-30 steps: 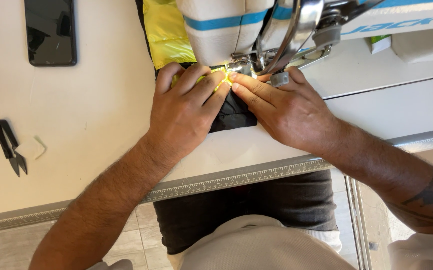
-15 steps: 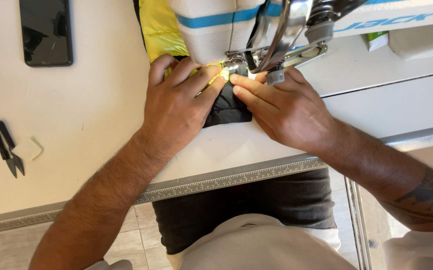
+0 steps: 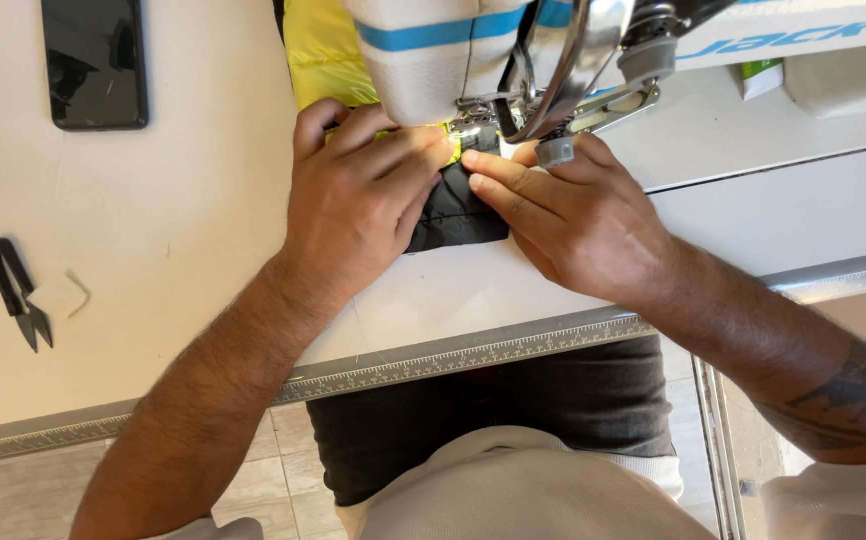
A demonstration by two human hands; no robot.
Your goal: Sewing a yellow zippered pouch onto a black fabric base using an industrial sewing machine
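Left hand [image 3: 358, 205] lies flat, fingers together, pressing down on black fabric [image 3: 458, 215] with a thin yellow strip [image 3: 440, 135] at its fingertips. Right hand [image 3: 573, 215] lies flat too, fingertips meeting the left's, pinning the same smooth, slightly shiny cloth; neither grips it. Just beyond the fingertips sits the metal presser foot [image 3: 473, 128] under the white, blue-banded machine [image 3: 433, 50], which hides the seam. Glossy yellow fabric [image 3: 323, 60] bunches behind the left hand. Well left of it, on the pale table [image 3: 183, 200], lie black snips [image 3: 18, 295] and a dark phone [image 3: 93, 62].
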